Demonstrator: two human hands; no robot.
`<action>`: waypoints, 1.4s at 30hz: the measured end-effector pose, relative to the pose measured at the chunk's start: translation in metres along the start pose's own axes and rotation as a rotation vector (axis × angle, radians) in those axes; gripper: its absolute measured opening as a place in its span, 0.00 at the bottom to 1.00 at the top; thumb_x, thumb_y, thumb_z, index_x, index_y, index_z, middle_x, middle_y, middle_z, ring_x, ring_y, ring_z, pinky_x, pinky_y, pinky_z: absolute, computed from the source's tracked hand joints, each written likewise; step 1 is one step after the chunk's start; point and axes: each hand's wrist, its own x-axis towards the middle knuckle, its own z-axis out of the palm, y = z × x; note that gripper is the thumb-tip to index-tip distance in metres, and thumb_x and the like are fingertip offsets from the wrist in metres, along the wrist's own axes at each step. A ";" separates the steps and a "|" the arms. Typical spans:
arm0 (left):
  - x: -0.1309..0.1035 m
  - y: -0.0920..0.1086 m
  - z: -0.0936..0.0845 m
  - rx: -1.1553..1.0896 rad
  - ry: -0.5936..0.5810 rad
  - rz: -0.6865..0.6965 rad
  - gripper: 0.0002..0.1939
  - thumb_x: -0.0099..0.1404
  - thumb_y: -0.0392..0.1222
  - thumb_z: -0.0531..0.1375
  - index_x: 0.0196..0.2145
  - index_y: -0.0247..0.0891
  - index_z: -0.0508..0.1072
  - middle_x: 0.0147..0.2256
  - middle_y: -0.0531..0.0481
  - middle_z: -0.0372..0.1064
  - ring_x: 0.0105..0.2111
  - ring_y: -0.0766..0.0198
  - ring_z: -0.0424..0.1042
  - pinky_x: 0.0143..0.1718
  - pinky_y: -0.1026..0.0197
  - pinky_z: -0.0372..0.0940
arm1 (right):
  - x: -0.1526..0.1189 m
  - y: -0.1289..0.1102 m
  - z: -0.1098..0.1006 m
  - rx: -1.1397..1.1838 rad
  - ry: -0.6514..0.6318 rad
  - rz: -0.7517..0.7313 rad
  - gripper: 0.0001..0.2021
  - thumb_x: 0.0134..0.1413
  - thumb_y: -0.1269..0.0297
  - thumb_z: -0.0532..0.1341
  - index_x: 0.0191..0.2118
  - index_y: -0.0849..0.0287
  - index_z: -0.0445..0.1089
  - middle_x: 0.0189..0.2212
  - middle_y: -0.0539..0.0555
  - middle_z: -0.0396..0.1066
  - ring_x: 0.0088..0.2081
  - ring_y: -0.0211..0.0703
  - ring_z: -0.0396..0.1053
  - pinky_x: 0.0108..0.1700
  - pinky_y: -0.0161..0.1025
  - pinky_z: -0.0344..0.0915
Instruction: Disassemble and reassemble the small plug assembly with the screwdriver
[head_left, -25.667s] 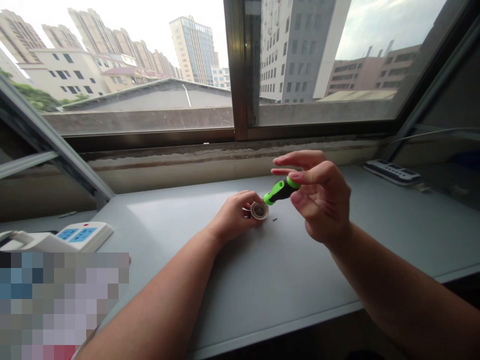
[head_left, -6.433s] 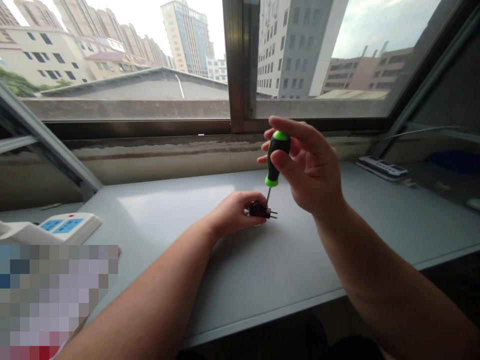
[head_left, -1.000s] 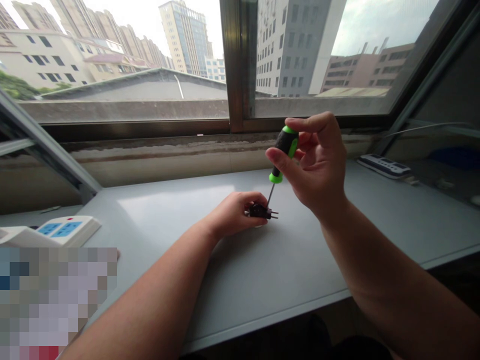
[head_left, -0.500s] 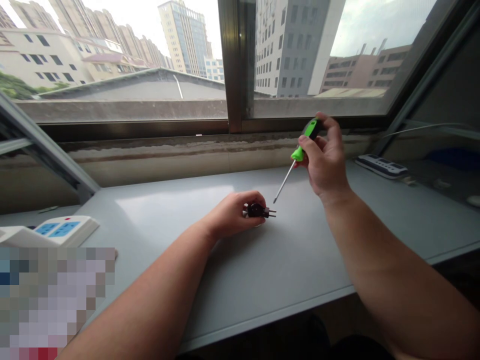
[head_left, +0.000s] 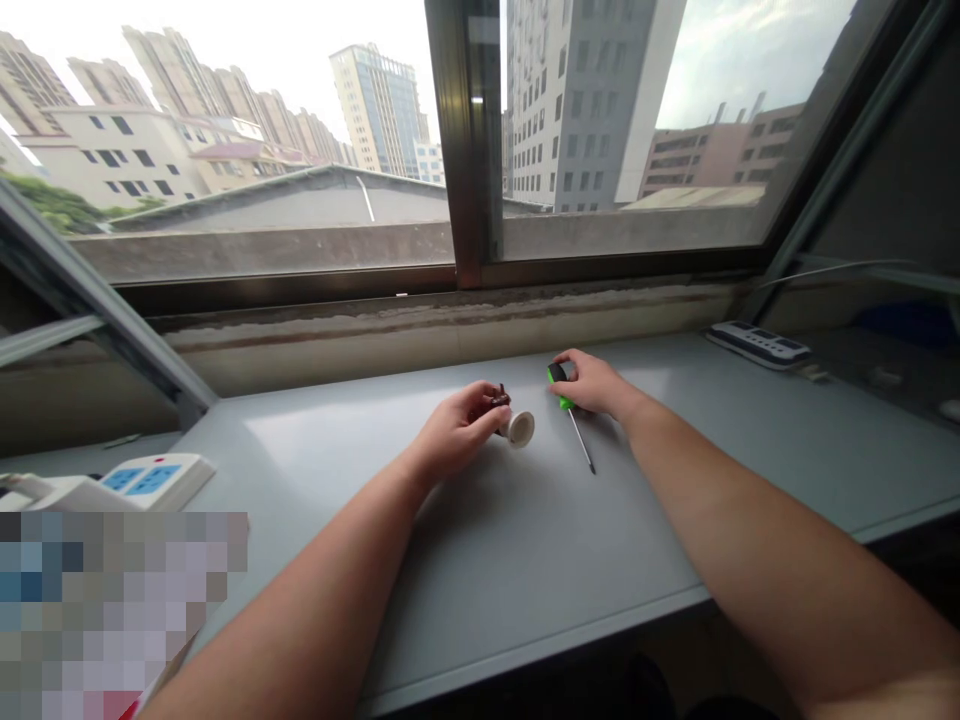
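Between the fingers of my left hand [head_left: 457, 430] is a dark brown two-pin plug [head_left: 501, 400], held just above the desk. A cream round cup [head_left: 520, 429] with an open end shows below it, facing right. The fingers hide how the two pieces meet. To the right, my right hand [head_left: 589, 383] is closed on the black and green handle of a screwdriver [head_left: 564, 390]. Its metal shaft slants down and right over the desk, tip pointing towards me. Whether the screwdriver rests on the surface I cannot tell.
The grey desk [head_left: 540, 560] runs below a window [head_left: 465, 150]. A white power strip [head_left: 169, 475] with blue sockets stands at the left, near a pixelated patch. Another power strip [head_left: 757, 345] lies at the back right. Metal frame bars [head_left: 142, 330] rise at both sides.
My right hand has lowered the screwdriver from above to the desk, its tip now turned towards me. My left hand has turned the plug, so the cream cup shows.
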 end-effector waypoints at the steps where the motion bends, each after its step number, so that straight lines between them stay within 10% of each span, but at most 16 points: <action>1: 0.000 0.000 0.000 -0.081 0.014 -0.024 0.14 0.67 0.51 0.63 0.41 0.38 0.73 0.34 0.49 0.74 0.34 0.62 0.73 0.39 0.59 0.68 | 0.000 0.001 0.000 -0.017 -0.004 -0.001 0.26 0.49 0.63 0.70 0.56 0.54 0.71 0.29 0.49 0.72 0.26 0.38 0.69 0.26 0.33 0.63; 8: 0.001 0.003 0.000 -0.491 -0.007 -0.143 0.17 0.65 0.49 0.65 0.45 0.40 0.66 0.39 0.46 0.78 0.36 0.59 0.78 0.42 0.52 0.74 | 0.001 0.003 0.000 -0.059 -0.024 0.006 0.26 0.51 0.60 0.70 0.57 0.52 0.70 0.31 0.48 0.73 0.26 0.38 0.69 0.26 0.34 0.62; 21: 0.001 -0.006 -0.004 0.311 0.147 0.120 0.14 0.60 0.51 0.69 0.39 0.41 0.76 0.45 0.45 0.71 0.47 0.54 0.74 0.53 0.49 0.72 | -0.001 0.000 -0.002 -0.099 -0.021 -0.029 0.26 0.50 0.60 0.70 0.56 0.54 0.72 0.32 0.49 0.73 0.29 0.39 0.69 0.32 0.36 0.63; 28: 0.008 -0.010 -0.023 0.194 0.369 -0.024 0.13 0.67 0.52 0.60 0.36 0.39 0.71 0.26 0.51 0.71 0.28 0.61 0.72 0.34 0.58 0.66 | 0.006 0.010 0.000 -0.103 0.019 -0.038 0.27 0.48 0.53 0.71 0.54 0.53 0.72 0.31 0.50 0.74 0.33 0.44 0.70 0.37 0.40 0.63; 42: 0.011 -0.041 -0.052 0.156 0.416 -0.127 0.16 0.59 0.54 0.66 0.32 0.37 0.73 0.25 0.53 0.68 0.23 0.66 0.65 0.28 0.63 0.61 | 0.047 0.049 0.002 0.277 0.302 -0.033 0.15 0.53 0.50 0.60 0.25 0.54 0.61 0.18 0.44 0.54 0.24 0.37 0.53 0.29 0.36 0.53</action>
